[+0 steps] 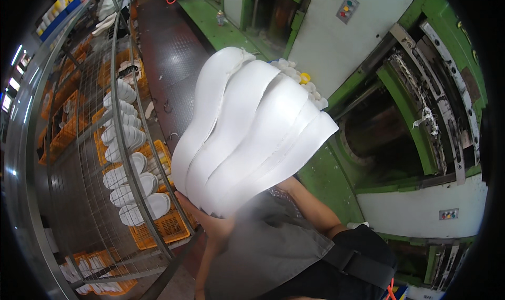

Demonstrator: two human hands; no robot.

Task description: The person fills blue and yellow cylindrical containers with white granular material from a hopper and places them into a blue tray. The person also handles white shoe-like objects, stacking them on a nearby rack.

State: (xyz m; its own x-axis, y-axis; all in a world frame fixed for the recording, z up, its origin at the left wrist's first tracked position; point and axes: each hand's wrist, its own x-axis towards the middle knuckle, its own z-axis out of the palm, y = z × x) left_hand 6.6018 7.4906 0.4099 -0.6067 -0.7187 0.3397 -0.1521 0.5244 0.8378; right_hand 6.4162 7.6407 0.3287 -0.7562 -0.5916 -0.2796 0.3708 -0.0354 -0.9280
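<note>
A fanned stack of several large white shoe-sole-shaped sheets (247, 126), smooth and wavy, fills the middle of the view, held up in front of my body. My left hand (210, 221) grips the stack's lower left edge, its thumb side showing and its fingertips hidden by the sheets. From the right, my right hand (286, 185) reaches beneath the stack and holds its underside; most of that hand is covered. The stack's lower end lies against my grey apron (273, 242).
To the left stands a metal wire-mesh rack (118, 116). Beyond it, orange crates (152, 231) carry rows of white soles (142, 189). Green machines (389, 121) with open bays line the right. Small white cups (315, 92) sit on the green ledge behind the stack. A dark tread-plate walkway (179, 53) runs ahead.
</note>
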